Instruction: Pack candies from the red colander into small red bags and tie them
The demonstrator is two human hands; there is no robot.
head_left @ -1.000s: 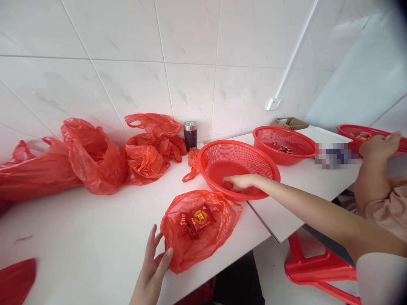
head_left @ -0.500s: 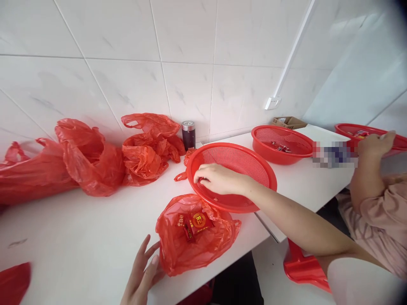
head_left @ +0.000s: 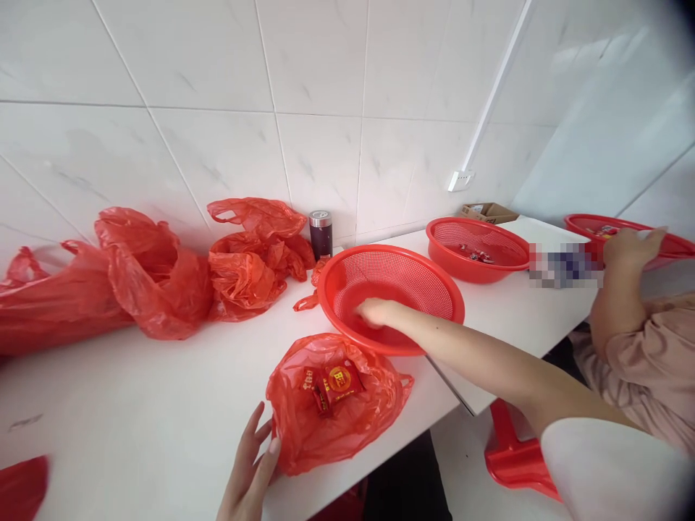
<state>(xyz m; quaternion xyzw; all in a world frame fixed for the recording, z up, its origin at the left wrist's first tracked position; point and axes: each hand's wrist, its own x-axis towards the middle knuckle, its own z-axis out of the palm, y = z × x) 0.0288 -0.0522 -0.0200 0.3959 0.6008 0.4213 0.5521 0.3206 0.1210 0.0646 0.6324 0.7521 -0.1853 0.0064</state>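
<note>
Touching red bag (head_left: 309,438), left grip (head_left: 250,459) half open; right grip (head_left: 374,312) curled inside red basket (head_left: 399,269), contents unclear.

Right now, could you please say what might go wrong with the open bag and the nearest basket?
The open bag lies near the edge of the table; with the left hand open at its side, it might slip off. The right forearm crosses the rim of the nearest basket and could knock it.
</note>
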